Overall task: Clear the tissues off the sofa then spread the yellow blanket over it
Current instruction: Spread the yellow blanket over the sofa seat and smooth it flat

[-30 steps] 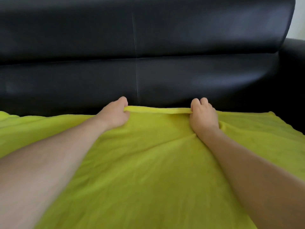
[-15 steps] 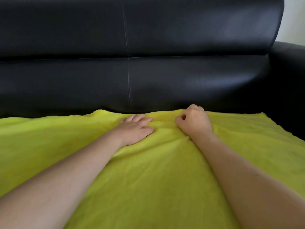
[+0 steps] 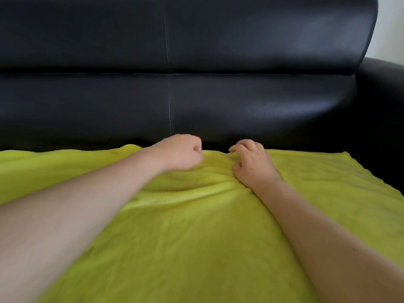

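Note:
The yellow blanket (image 3: pixel 196 237) lies spread across the seat of the black leather sofa (image 3: pixel 240 101), and its far edge runs along the foot of the backrest. My left hand (image 3: pixel 181 154) is curled into a fist and rests on the blanket's far edge near the middle seam; no cloth shows inside it. My right hand (image 3: pixel 251 165) sits just to the right, fingers bent and apart, with the fingertips pressing on the fabric. A curved ridge of bunched cloth runs just behind both wrists. No tissues are in view.
The sofa's right armrest (image 3: pixel 384 88) rises at the right edge, with a strip of pale wall (image 3: pixel 391 25) above it. A strip of bare black seat shows beyond the blanket's right corner (image 3: pixel 349 154).
Both hands let go of the pinched far edge, which dropped onto the seat. The left hand went flat and then curled into a fist; the right loosened from a fist into bent fingers.

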The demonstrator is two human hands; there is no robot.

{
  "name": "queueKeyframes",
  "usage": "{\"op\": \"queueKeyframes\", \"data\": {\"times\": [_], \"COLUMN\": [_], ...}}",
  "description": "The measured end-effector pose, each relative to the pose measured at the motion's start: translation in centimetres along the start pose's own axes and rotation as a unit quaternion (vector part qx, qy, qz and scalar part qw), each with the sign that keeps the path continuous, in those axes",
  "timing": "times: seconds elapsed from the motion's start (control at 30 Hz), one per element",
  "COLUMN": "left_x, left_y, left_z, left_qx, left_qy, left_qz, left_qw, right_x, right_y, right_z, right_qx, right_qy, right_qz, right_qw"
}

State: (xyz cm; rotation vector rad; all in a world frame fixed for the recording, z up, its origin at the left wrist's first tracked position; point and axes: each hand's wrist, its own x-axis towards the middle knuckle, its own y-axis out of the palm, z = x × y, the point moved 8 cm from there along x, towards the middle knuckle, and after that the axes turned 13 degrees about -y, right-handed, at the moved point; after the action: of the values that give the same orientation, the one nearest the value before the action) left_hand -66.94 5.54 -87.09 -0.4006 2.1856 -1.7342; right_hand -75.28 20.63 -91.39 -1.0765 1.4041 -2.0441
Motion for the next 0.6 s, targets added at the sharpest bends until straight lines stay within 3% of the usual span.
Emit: {"op": "queueKeyframes", "data": {"times": [0.07, 0.13, 0.23, 0.37, 0.53, 0.6], "left_x": [1.3, 2.2, 2.8, 2.8, 3.6, 3.7], "left_y": [0.4, 2.0, 3.0, 1.5, -0.6, -0.6], "left_z": [0.8, 1.4, 1.3, 0.2, 1.3, 1.6], "left_qx": [-0.053, -0.039, 0.012, 0.007, 0.060, 0.026], "left_qy": [-0.040, -0.069, -0.056, -0.003, -0.042, -0.055], "left_qz": [-0.036, -0.021, 0.014, 0.035, 0.032, 0.048], "left_qw": [0.997, 0.997, 0.998, 0.999, 0.997, 0.997], "right_x": [0.1, 0.0, -0.3, -0.4, -0.3, -0.3], "right_y": [0.2, 0.3, -0.1, 0.4, 0.3, 0.2], "right_z": [0.4, 0.3, 0.1, -0.3, -0.3, -0.2], "right_qx": [0.014, 0.004, -0.009, 0.026, 0.020, 0.014], "right_qy": [-0.024, -0.029, -0.016, 0.021, 0.035, 0.030], "right_qz": [0.006, 0.000, -0.035, -0.010, -0.013, -0.017], "right_qw": [1.000, 1.000, 0.999, 0.999, 0.999, 0.999]}}
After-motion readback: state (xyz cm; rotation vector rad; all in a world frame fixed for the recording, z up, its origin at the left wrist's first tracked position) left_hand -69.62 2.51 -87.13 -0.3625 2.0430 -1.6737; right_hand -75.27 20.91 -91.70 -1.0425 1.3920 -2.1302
